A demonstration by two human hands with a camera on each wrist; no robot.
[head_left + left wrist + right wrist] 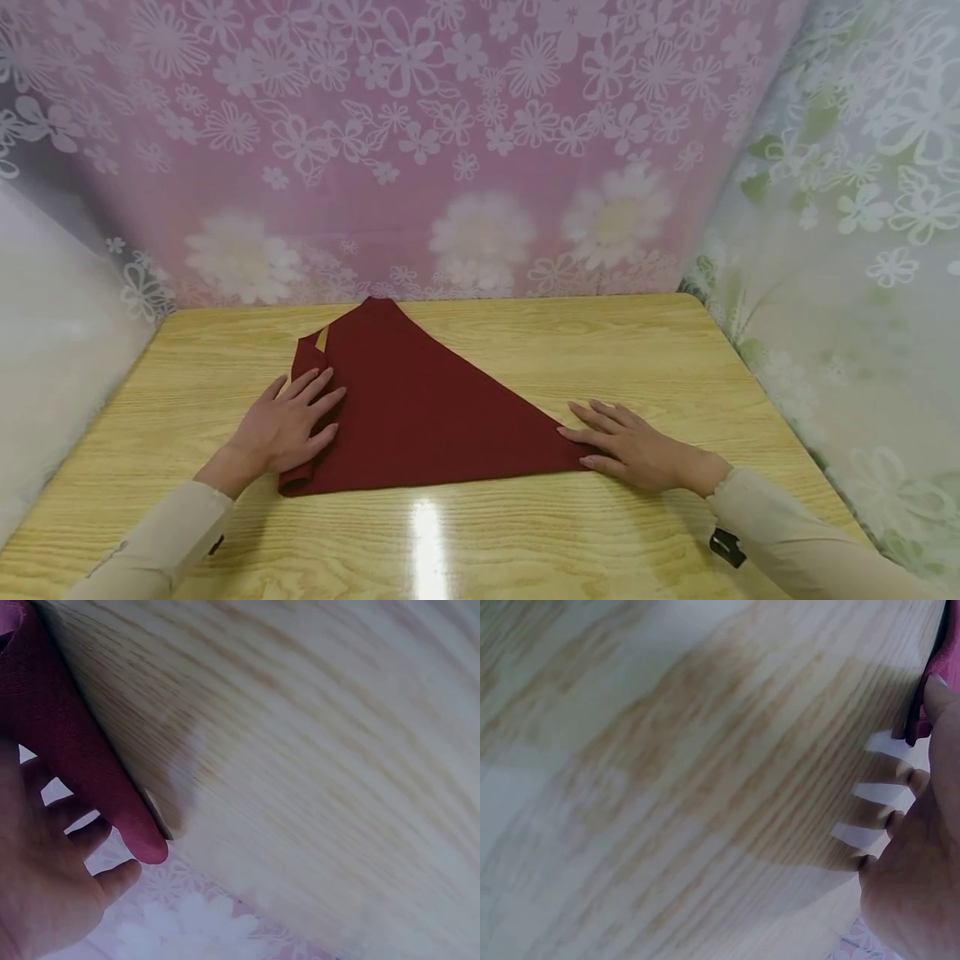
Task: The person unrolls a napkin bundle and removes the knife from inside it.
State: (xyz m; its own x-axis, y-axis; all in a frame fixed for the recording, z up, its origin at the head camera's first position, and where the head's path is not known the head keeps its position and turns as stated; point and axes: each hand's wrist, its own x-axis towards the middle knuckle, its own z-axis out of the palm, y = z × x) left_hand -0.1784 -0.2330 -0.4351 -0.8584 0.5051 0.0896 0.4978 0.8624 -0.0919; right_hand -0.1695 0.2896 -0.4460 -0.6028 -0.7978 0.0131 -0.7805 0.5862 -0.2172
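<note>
A dark red cloth (420, 408) lies folded on the wooden table, narrowing to a point at the right and to a blunt tip at the back. Along its left side a strip is folded over, with a small gap showing the table near the top. My left hand (288, 425) rests on that folded strip with straight fingers spread. At the right corner my right hand (637, 446) touches the cloth with extended fingertips. In the left wrist view the cloth's rounded folded edge (97, 765) runs beside the hand. The right wrist view catches only a bit of the cloth (949, 660).
The wood-grain table (585, 533) reaches back to a pink floral curtain (465, 167). A pale floral sheet (862, 292) hangs along the right side, and a whitish one (52, 358) along the left. Light glares off the table's front.
</note>
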